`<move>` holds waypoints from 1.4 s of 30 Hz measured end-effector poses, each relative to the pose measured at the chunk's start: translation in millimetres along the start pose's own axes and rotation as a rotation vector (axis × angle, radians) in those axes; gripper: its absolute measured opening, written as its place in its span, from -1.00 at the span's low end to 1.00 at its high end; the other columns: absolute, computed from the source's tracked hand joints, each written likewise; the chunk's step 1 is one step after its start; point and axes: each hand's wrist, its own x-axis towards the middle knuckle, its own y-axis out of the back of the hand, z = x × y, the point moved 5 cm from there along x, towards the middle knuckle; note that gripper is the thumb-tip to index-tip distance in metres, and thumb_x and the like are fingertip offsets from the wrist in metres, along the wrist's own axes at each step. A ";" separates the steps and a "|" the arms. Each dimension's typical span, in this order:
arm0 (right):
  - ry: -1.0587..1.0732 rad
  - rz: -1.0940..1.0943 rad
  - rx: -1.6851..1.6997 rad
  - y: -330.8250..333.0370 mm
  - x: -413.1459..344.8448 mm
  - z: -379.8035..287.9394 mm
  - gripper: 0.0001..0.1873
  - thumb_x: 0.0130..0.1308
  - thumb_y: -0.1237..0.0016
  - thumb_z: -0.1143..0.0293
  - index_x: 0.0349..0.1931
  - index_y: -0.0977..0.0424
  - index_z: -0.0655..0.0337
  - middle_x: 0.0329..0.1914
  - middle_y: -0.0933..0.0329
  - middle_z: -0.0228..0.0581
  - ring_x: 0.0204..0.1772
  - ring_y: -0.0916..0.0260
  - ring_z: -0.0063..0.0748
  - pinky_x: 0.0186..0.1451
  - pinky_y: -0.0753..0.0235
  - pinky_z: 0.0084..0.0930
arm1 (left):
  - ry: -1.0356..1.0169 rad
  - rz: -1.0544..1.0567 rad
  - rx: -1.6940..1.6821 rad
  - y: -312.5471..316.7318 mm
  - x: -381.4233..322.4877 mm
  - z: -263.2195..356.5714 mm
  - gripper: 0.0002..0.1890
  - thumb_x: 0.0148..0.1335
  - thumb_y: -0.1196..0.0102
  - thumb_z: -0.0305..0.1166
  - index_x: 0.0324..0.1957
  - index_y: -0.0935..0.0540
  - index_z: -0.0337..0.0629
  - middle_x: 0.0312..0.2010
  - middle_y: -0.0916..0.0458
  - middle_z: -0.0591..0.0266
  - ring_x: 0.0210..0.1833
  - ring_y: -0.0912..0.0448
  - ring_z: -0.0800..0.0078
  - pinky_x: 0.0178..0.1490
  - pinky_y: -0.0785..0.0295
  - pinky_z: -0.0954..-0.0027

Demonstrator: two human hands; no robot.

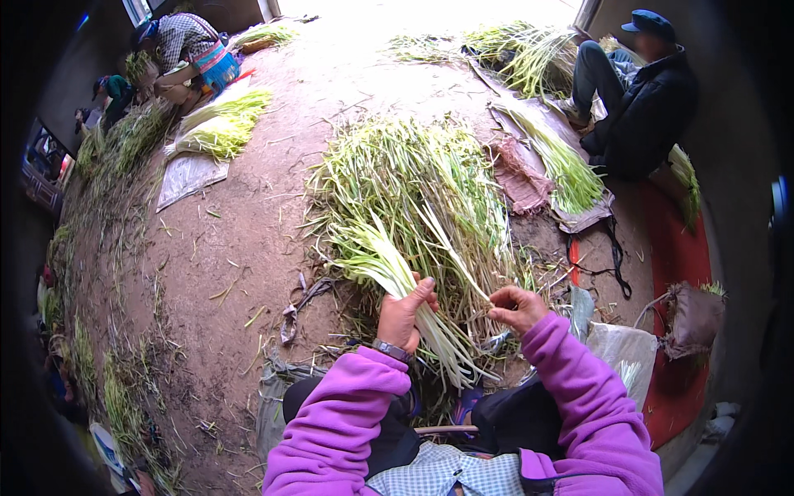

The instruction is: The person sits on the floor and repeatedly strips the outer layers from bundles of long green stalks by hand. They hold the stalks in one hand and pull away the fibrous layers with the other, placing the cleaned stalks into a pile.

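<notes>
My left hand [403, 313], with a metal-banded watch at the wrist, is closed around a bunch of pale green and white leafy stalks [388, 257]. The leafy tops point up and left, and the white ends hang down to the right. To its right, my right hand [516, 307] pinches the lower end of a long pale stalk [456, 257] between thumb and fingers. Both hands are over the near part of a large heap of long green and straw-coloured stalks [403, 161] on the floor. The kind of plant is not certain.
Cleaned bundles [226, 127] lie on a sheet at the upper left, near a bent-over person [186, 43]. At the upper right a person in dark clothes [651, 105] sits beside another bundle [561, 164]. A red mat [676, 384], a dark bag [695, 319] and a white sack [611, 347] are at the right.
</notes>
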 end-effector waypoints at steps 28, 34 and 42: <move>0.060 0.017 1.307 -84.6 19.1 -7.1 -0.78 0.20 0.18 0.37 -0.15 -0.24 0.12 -0.51 -0.32 -0.39 -0.44 -0.31 -0.48 -0.32 -0.39 -0.52 | -0.068 0.064 0.096 7.4 -2.1 -6.0 -0.77 -0.06 -0.13 -0.56 -0.32 -0.41 -0.32 -0.50 -0.49 0.22 -0.58 -0.46 0.52 -0.56 -0.40 0.57; 0.082 -0.039 1.037 -40.7 -19.9 -16.6 -0.85 0.25 0.37 0.44 -0.23 -0.28 0.19 -0.75 -0.11 -0.47 -0.77 0.03 -0.68 -0.73 -0.04 -0.71 | -0.167 0.144 0.030 15.7 9.4 20.4 -0.74 -0.09 -0.16 -0.53 -0.34 -0.38 -0.18 -0.52 -0.44 0.33 -0.51 -0.44 0.54 -0.55 -0.40 0.55; 0.193 -0.231 -0.790 15.8 -52.6 40.4 -0.82 0.14 0.22 0.40 -0.23 -0.36 0.08 -0.57 -0.40 -0.15 -0.51 -0.38 -0.25 -0.47 -0.34 -0.39 | -0.268 0.219 -0.010 26.7 10.4 46.7 -0.76 -0.05 -0.12 -0.55 -0.30 -0.40 -0.20 -0.51 -0.44 0.33 -0.51 -0.43 0.57 -0.53 -0.37 0.57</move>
